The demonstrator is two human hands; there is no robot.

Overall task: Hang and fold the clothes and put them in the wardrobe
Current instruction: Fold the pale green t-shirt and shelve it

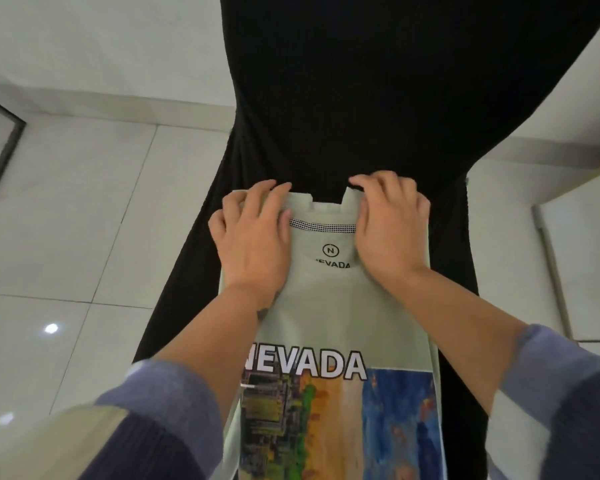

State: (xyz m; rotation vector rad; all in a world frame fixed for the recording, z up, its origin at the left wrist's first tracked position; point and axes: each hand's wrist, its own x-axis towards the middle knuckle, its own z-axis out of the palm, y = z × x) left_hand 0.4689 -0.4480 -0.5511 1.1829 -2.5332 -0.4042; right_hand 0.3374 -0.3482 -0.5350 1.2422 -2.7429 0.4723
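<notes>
Sleeves come first, lowest in the frame: I see a purple and cream sleeve (160, 410) at the lower left and a matching blue-purple sleeve (561, 386) at the lower right, each ending partway up a bare forearm. Between the forearms lies a pale grey-green T-shirt (329, 306), folded narrow and running from the bottom centre up to the middle of the frame. Its chest reads NEVADA in white letters above a colourful picture print (340, 427), and the inner neck label shows an N in a circle over the same word. I see the left hand (253, 233) lying on the shirt's left shoulder just left of the collar, fingers spread and lightly bent, pressing the fabric down. The right hand (388, 223) sits on the right shoulder, its fingers curled over the shirt's top edge; I cannot tell whether it pinches the cloth or only presses it. Under the shirt a black garment (361, 98) is spread out, widening toward the top of the frame. White glossy floor tiles (84, 220) fill the left side.
</notes>
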